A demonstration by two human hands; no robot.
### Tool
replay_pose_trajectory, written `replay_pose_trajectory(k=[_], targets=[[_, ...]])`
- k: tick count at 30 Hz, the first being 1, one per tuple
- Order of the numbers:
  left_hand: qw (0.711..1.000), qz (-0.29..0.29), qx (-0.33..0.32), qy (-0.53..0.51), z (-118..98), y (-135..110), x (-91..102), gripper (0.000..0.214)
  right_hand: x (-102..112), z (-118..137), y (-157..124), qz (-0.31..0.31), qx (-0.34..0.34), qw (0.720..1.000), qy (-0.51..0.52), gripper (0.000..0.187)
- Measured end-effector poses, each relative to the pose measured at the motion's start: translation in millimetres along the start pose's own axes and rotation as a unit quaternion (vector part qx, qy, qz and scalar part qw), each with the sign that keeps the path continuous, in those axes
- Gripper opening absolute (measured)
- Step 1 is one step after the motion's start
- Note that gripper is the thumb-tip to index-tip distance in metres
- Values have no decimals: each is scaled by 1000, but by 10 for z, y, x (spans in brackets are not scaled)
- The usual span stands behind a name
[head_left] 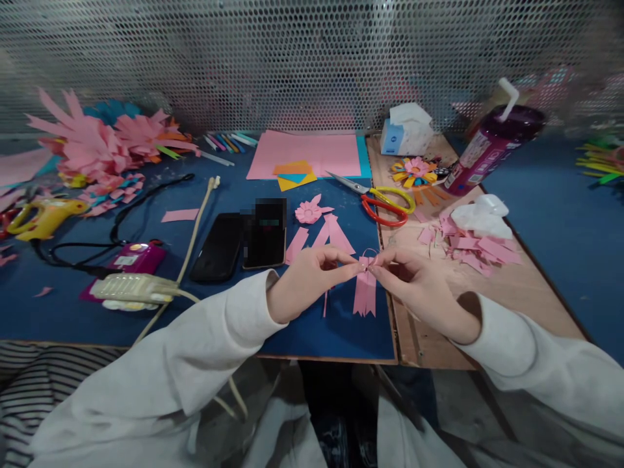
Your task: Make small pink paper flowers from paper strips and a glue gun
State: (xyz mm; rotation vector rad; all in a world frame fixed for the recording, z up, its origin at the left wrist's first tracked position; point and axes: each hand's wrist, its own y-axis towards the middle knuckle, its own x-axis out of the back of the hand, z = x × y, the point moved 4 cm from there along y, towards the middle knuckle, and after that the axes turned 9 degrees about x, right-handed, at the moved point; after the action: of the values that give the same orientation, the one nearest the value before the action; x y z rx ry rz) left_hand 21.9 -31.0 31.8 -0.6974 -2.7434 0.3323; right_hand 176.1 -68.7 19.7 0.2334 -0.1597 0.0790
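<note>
My left hand [312, 276] and my right hand [414, 286] meet over the blue mat [73, 312], both pinching the top of a pink paper strip piece [365, 292] whose cut fringes hang down. The fingertips of both hands press together on its upper edge. More pink strips [331, 235] and a small pink paper flower [308, 212] lie just behind my hands. Scissors [383, 198] with yellow and red handles rest further back.
Two dark phones [244, 244] lie left of my hands. A glue gun [43, 218], cables and a magenta device [134, 258] sit at left. Pink paper sheet [307, 155], tissue box [404, 130], purple cup [487, 153], pink scraps [468, 247] and paper flowers [97, 146] surround the wooden board [487, 299].
</note>
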Motion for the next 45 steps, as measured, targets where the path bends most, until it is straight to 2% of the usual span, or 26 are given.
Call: replay_pose_trajectory(k=[3,6,7,9,11,13,15,19,22,33,36,40,42,44,45], targets=[[997,3,-66,30,-44,-4,25,18,6,-38,8,-5,-49,995,85,16],[973,-48,-192,119,-110,-13,80,14,14,-72,12,-4,-136,972,191,21],[952,-75,-250,162,-136,-24,94,13,12,-80,10,6,-167,961,222,22],[887,-117,-371,248,-175,-58,90,16,5,-90,5,45,-218,936,273,23],[825,-128,-457,308,-178,-81,58,21,4,-95,0,81,-244,916,308,25],[787,-131,-498,340,-170,-85,28,22,8,-103,1,103,-252,905,328,26],[766,-141,-518,354,-172,-87,9,19,9,-114,0,115,-257,899,335,27],[740,-160,-544,362,-194,-105,-15,14,-12,-126,-10,142,-273,887,344,27],[730,-151,-555,370,-194,-111,-30,14,-23,-131,-12,151,-284,881,346,27],[745,-122,-554,351,-170,-100,-48,15,-32,-135,-23,161,-281,882,342,29],[775,-122,-528,326,-178,-99,-44,12,-25,-126,-11,154,-281,885,336,26],[846,-128,-452,251,-183,-83,-13,7,-9,-116,-3,133,-290,898,302,22],[883,-117,-401,213,-176,-66,-4,5,32,-111,9,100,-250,934,235,25],[911,-105,-355,180,-166,-53,-1,4,110,-56,36,44,-124,986,100,23],[921,-100,-336,167,-163,-50,-2,3,144,1,40,15,-37,999,16,19]])
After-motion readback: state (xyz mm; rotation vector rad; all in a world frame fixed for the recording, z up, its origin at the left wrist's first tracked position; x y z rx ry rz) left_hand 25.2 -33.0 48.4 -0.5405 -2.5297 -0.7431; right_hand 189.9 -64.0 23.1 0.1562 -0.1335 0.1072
